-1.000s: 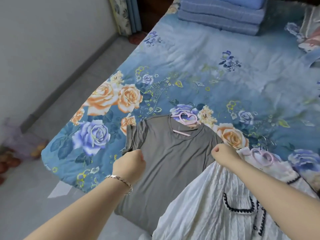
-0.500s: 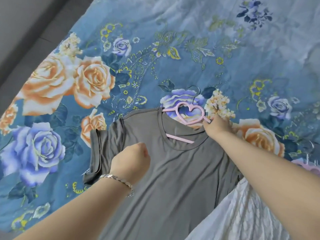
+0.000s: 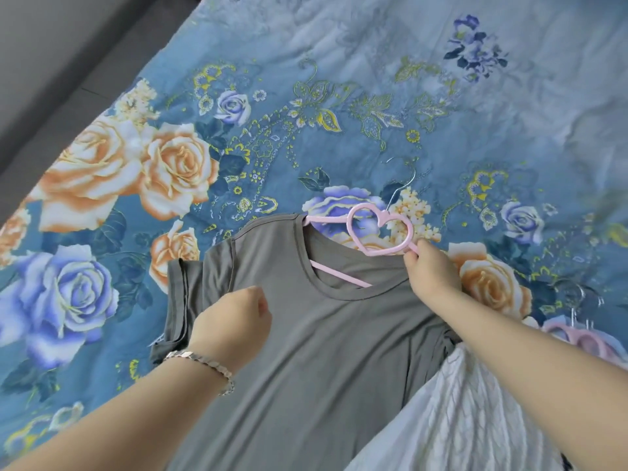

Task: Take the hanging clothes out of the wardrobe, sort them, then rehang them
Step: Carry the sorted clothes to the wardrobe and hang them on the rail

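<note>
**Right hand now on the pink hanger**

Reached across since a second ago: away from the white garment (image 3: 452,419) with the right hand (image 3: 431,270) and up to the pink hanger (image 3: 387,252). Nudged its heart loop slightly rightward in the last half second. Kept the left hand (image 3: 231,321) in place on the cloth.

Spread flat on a blue bed cover (image 3: 306,113) printed with roses: the grey T-shirt (image 3: 323,351), front up, with the sleeve on the left side bunched. Overlapped at its lower right edge by the crinkled white garment, itself partly hidden under the right forearm. Further right, near the frame edge, more pink hangers (image 3: 584,341), blurred. Beyond the bed edge at upper left, grey floor (image 3: 51,45).

Pinching the hanger's right arm with the right hand, just below the heart and beside the collar. Outside the neck, on the cover: the heart loop and metal hook (image 3: 404,181). Inside the neck opening, one pink bar only; the rest hidden under cloth.

Curled into a fist with the left hand, bracelet (image 3: 200,360) at the wrist, set on the shirt below its shoulder. Creases running in toward it, but fingers tucked out of sight, so cannot tell whether any cloth is gripped.
</note>
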`<act>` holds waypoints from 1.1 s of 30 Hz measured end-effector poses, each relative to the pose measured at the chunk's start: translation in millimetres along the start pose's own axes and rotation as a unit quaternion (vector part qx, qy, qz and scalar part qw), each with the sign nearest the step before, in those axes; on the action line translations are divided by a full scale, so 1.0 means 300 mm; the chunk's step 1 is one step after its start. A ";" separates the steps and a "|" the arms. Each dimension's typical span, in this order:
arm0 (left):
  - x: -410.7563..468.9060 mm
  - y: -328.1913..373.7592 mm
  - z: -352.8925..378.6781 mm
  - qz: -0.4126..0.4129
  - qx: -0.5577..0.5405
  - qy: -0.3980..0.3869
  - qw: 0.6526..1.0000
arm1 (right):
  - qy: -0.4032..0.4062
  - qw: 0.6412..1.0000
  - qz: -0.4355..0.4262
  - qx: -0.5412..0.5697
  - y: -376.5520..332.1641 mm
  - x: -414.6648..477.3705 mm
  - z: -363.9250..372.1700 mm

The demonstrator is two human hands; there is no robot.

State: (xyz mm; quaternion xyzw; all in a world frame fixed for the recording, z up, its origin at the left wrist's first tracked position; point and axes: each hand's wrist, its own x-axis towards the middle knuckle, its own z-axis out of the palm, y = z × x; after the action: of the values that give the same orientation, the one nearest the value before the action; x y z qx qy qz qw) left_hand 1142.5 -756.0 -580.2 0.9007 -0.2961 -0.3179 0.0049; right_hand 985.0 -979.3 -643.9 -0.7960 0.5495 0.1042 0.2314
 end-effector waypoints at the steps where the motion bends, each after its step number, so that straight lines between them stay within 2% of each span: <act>1: -0.038 -0.011 -0.019 0.001 -0.006 0.008 1.000 | -0.002 0.999 -0.019 0.027 -0.002 -0.037 -0.027; 5: -0.208 -0.070 -0.095 -0.003 -0.027 0.049 0.998 | -0.060 0.982 -0.117 0.132 -0.036 -0.212 -0.164; 9: -0.465 -0.150 -0.179 -0.022 -0.040 0.095 0.994 | -0.105 0.957 -0.231 0.142 -0.146 -0.482 -0.317; 15: -0.996 -0.287 -0.277 -0.048 -0.048 0.165 0.984 | -0.066 0.931 -0.332 0.135 -0.285 -0.973 -0.511; 21: -1.531 -0.430 -0.327 -0.098 -0.070 0.237 0.964 | -0.003 0.870 -0.476 0.133 -0.387 -1.510 -0.679; 26: -1.914 -0.496 -0.383 -0.128 -0.096 0.302 0.940 | -0.015 0.814 -0.566 0.127 -0.478 -1.863 -0.778; 30: -2.191 -0.532 -0.403 -0.190 -0.116 0.353 0.909 | -0.070 0.788 -0.599 0.125 -0.605 -2.132 -0.883; 33: -2.370 -0.536 -0.369 -0.259 -0.150 0.381 0.875 | -0.186 0.766 -0.600 0.139 -0.655 -2.300 -0.954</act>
State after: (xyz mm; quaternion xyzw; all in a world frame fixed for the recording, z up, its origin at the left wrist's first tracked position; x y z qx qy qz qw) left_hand 848.8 -261.7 -118.6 0.9850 0.0238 0.0198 0.1697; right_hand 882.7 -490.4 -54.5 -0.8878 -0.0849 0.0128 0.4522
